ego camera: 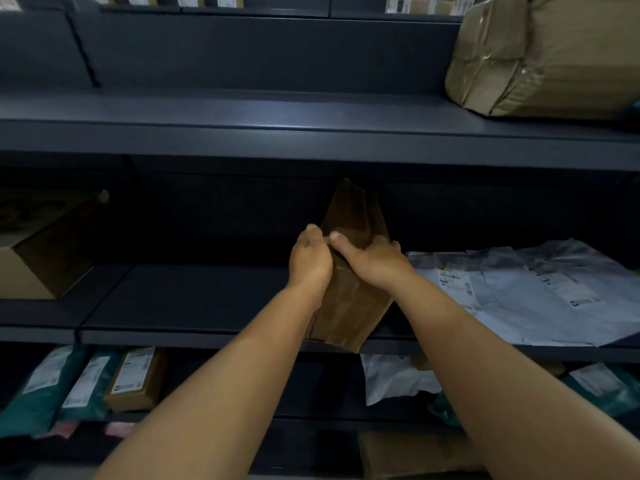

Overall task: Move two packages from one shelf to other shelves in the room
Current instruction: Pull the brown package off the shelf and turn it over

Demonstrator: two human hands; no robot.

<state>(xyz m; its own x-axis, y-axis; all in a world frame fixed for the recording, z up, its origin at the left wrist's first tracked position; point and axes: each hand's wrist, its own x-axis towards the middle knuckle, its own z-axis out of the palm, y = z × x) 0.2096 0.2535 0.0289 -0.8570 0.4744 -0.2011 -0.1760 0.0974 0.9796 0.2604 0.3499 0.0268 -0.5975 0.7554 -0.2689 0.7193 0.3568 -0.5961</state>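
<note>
Both hands grasp one brown package [349, 289] at the middle shelf [194, 332]. The left hand [309, 259] clamps its left side; the right hand [370, 259] clamps its right side, thumb across the upper face. The fingers of both hands are closed on the package. The package stands on edge, tilted, with its lower corner at or just past the shelf's front lip and its far end reaching back into the dark bay. Whether it is entering or leaving the shelf cannot be told.

Risks from this state:

- Slip. Both grips sit high on the package, well above the lower corner. If that corner hangs off the lip unsupported, loosening either hand is likely to let it drop toward the lower shelf.
- Snag. The far end stands close under the upper shelf [311, 133]. Lifting without first levelling the package could jam it against that underside.
- Disturbing neighbours. The grey mailers [519, 289] lie just beside the package on the right. A sideways swing could drag them off the edge.
- Poor visibility. The bay is dark; contact at the rear cannot be seen.
</note>
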